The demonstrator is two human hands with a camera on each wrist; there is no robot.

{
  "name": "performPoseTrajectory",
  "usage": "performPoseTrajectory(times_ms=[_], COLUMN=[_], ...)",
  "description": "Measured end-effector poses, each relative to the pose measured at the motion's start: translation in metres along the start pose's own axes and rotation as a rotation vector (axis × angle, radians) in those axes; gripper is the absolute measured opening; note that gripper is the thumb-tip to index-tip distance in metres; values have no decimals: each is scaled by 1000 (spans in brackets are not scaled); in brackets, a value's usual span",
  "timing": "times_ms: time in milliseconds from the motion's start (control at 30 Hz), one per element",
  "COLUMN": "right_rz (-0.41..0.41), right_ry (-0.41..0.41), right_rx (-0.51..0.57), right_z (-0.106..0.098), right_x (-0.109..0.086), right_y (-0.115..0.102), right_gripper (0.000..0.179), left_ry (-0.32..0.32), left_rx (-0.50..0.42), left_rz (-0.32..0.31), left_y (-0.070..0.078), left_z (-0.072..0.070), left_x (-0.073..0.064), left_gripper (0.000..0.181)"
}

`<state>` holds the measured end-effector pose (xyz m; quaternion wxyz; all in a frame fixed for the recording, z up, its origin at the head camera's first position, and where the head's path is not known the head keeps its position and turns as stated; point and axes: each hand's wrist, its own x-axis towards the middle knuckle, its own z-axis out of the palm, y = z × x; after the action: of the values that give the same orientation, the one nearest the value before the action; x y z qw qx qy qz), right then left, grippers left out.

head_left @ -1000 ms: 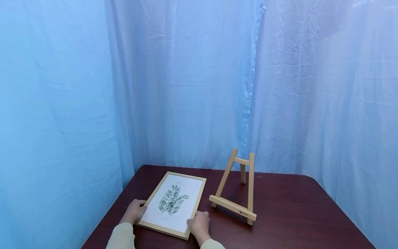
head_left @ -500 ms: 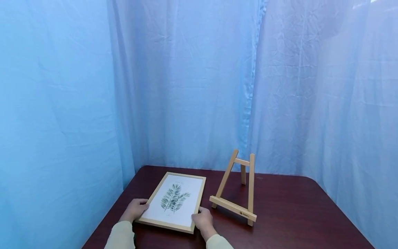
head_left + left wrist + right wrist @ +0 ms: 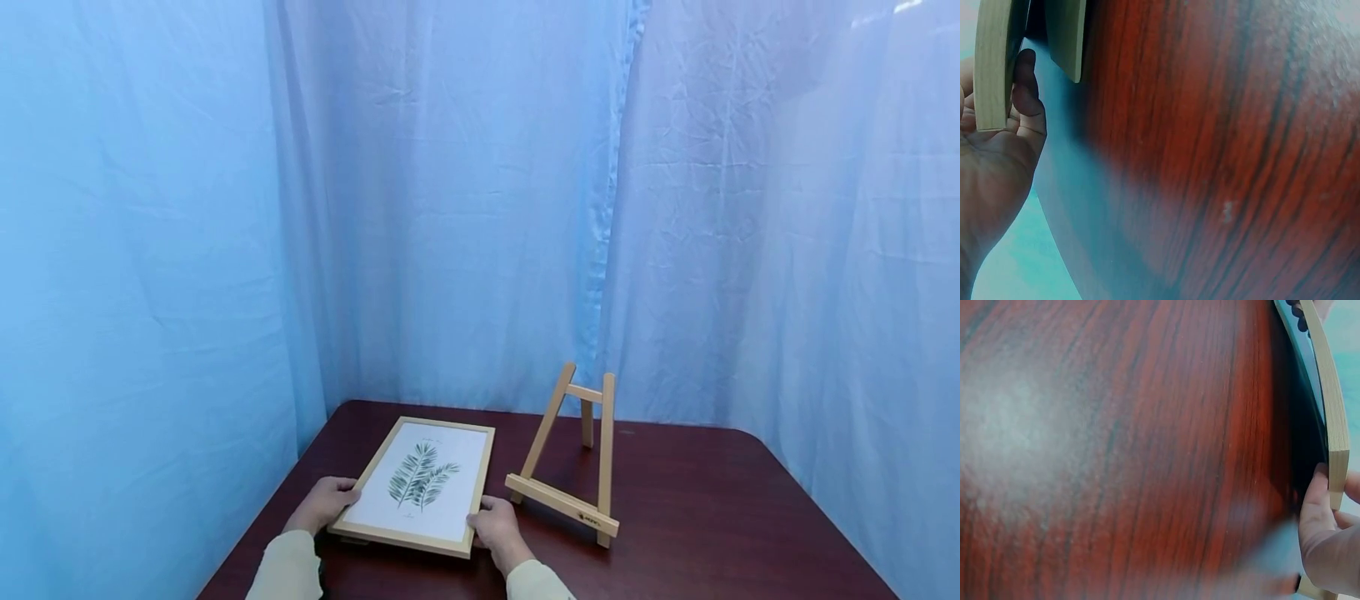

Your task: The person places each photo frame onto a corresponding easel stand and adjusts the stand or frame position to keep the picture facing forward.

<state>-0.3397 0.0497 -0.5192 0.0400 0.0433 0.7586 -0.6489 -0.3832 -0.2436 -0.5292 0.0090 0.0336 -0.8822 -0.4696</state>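
A picture frame (image 3: 423, 475) of pale wood, with a print of green fern-like leaves, is tilted with its near edge raised off the table. My left hand (image 3: 325, 502) grips its left side near the lower corner, thumb on top. On the opposite side my right hand (image 3: 497, 527) holds the lower right edge, thumb above. In the left wrist view the fingers (image 3: 1027, 103) curl behind the frame's edge (image 3: 991, 69). The right wrist view has the fingers (image 3: 1316, 503) under the wooden rim (image 3: 1334, 419). To the right a small wooden easel (image 3: 562, 496) stands upright.
The dark red-brown table (image 3: 697, 500) has rounded far corners. Light blue curtains (image 3: 480, 208) hang close behind and to the sides. In the left wrist view a second pale wooden piece (image 3: 1067, 37) appears beside the frame; its kind cannot be told.
The frame's near edge has risen off the table and shifted slightly right. My right hand has moved a little right and up with it. The easel stays put.
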Motion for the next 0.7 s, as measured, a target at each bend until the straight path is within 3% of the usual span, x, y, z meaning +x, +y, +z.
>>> performPoseTrajectory(times_ms=[367,700], right_rz=[-20,-73], right_ry=[20,8], right_rx=[-10,65], right_z=[-3,-12], right_x=[2,5], right_y=[-6,-14], right_gripper=[49,52], left_ry=[-15,8], left_rx=[-65,-99], left_rz=[14,11], left_y=[4,14], left_z=[0,-2], left_x=[-6,-1], left_gripper=[42,45])
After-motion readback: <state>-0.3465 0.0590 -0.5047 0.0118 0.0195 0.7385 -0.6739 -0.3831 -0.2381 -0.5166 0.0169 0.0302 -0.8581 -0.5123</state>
